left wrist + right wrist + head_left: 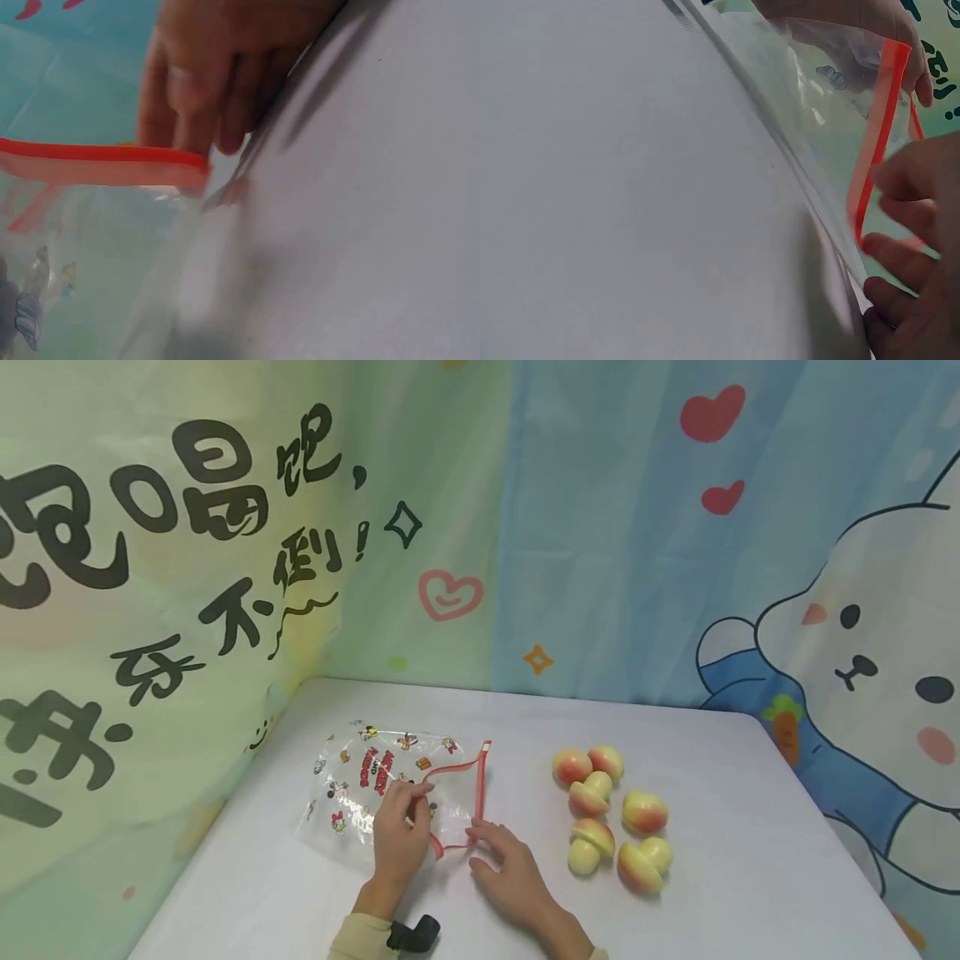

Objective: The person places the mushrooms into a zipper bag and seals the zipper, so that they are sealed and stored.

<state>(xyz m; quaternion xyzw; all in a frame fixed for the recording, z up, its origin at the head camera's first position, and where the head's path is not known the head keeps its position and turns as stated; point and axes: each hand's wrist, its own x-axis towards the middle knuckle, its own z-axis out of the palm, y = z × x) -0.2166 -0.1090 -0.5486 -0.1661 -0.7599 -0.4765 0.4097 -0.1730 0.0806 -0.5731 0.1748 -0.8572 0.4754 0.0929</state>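
Note:
A clear plastic zip bag [352, 827] with red edging and cartoon prints lies on the white table, its mouth parted and facing right. At the mouth, my left hand [402, 827] pinches the upper layer beside the red strip. My right hand [510, 872] touches the lower lip with its fingertips, the other fingers loosely extended. In the left wrist view, the red strip [97, 161] meets the fingers of the right hand [217, 75]. The right wrist view has the right hand's fingers next to the strip [881, 127], with the left hand behind the bag.
Right of the bag, several yellow-and-red mushroom-shaped pieces [645, 812] lie in a loose group on the white table [720, 877]. A printed cloth backdrop [600, 568] rises behind the table. A black device [415, 935] is strapped to the left wrist.

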